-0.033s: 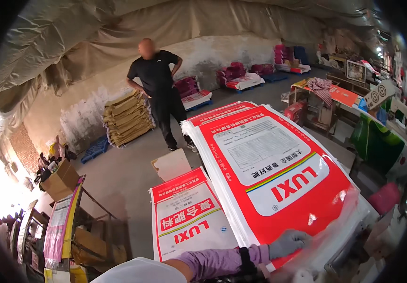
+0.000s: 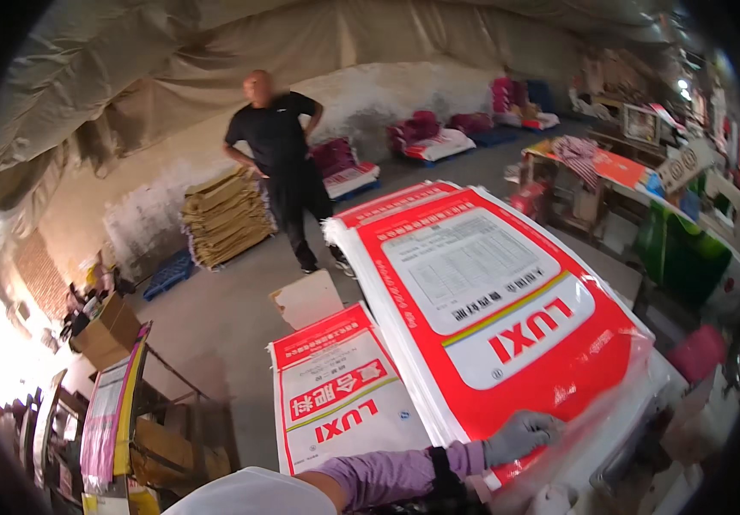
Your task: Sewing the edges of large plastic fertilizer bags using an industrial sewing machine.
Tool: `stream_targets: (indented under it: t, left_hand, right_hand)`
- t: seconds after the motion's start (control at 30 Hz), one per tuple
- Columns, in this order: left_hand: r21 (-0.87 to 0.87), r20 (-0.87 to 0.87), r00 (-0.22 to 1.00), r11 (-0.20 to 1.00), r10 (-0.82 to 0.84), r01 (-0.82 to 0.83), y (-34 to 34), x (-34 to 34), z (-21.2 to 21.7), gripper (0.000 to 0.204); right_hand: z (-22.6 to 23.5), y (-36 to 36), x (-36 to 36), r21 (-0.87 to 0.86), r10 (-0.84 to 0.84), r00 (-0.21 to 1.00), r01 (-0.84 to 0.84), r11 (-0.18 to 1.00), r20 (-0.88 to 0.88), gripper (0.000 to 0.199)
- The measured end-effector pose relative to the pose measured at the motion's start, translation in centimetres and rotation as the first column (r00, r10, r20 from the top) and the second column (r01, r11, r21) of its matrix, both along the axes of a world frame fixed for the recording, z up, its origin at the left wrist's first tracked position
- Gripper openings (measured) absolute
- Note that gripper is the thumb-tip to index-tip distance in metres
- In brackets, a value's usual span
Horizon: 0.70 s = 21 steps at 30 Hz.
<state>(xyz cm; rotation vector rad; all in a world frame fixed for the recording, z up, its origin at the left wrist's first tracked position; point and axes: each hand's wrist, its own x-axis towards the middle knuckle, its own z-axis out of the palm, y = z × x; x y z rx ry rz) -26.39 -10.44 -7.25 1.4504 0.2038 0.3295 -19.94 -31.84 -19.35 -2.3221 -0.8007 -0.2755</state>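
A gloved left hand (image 2: 520, 436) lies flat, fingers spread, on the stack of empty red-and-white sacks (image 2: 490, 318); right hand unseen

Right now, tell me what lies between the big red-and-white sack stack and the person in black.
In the head view, only bare grey floor separates the red-and-white sack stack from the person in black, whose feet stand beside its far corner.
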Motion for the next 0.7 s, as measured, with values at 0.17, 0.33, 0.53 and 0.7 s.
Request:
stream_targets:
  t: [0.17, 0.33, 0.53, 0.7]
  left_hand:
    - [0.106, 0.013, 0.992, 0.987, -0.124, 0.122, 1.8, -2.6, 4.1, 0.020]
    - [-0.432, 0.046, 0.994, 0.895, -0.102, 0.111, 1.2, -1.4, 0.5, 0.032]
    - [0.835, -0.223, 0.969, 0.534, 0.107, 0.133, -1.2, -1.5, -1.6, 0.054]
    - [0.237, -0.359, 0.933, 0.967, -0.002, 0.093, 2.7, -0.5, -1.4, 0.067]
  right_hand:
    - [13.0, 4.5, -2.6, 0.447, 0.176, 0.949, -0.042, 0.893, -0.263, 0.068]
    - [11.7, 10.2, -4.3, 0.524, 0.314, 0.647, 0.155, 0.838, -0.694, 0.028]
    - [8.4, 10.2, -3.4, 0.822, 0.279, 0.885, 0.175, 0.542, -0.373, 0.014]
    - [12.8, 8.8, -5.5, 0.843, 0.452, 0.838, 0.018, 0.537, -0.306, 0.012]
